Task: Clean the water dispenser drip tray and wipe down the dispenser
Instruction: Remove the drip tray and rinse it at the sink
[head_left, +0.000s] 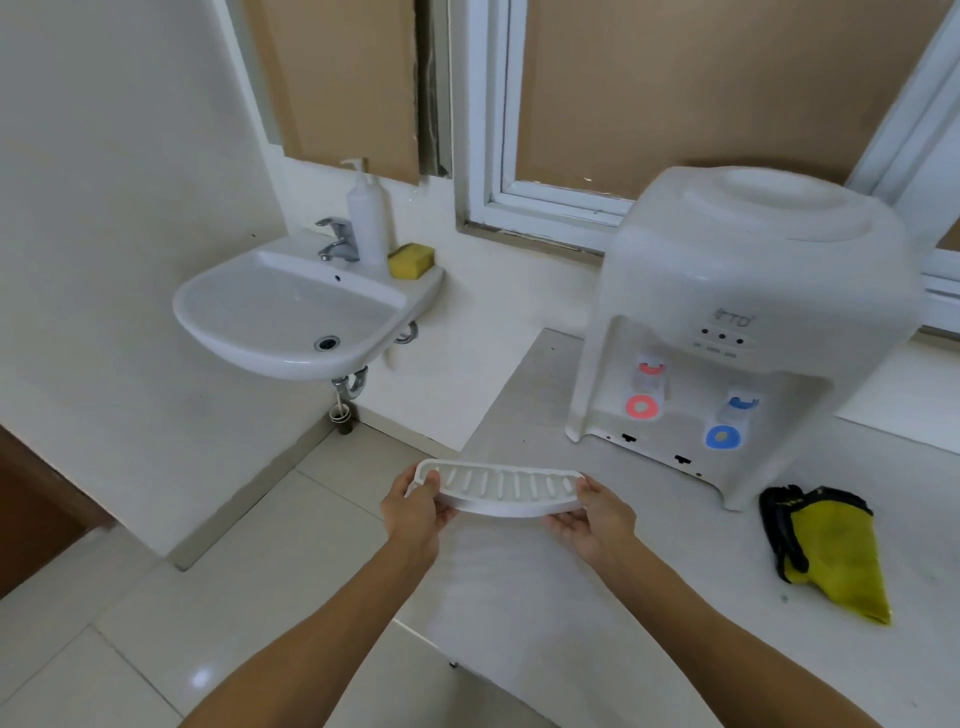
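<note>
A white slotted drip tray (501, 488) is held level in the air above the counter's left edge. My left hand (418, 512) grips its left end and my right hand (597, 519) grips its right end, thumbs on top. The white tabletop water dispenser (737, 291) stands on the counter to the right, with a red tap and a blue tap; its tray slot at the bottom front is bare. A yellow cloth with black trim (826, 551) lies on the counter to the right of my hands.
A white wall-mounted sink (234, 317) with a chrome tap (337, 239) is at the left. On its rim stand a white pump bottle (366, 218) and a yellow sponge (410, 260). The white counter (571, 597) fills the lower right; tiled floor (156, 623) lies below left.
</note>
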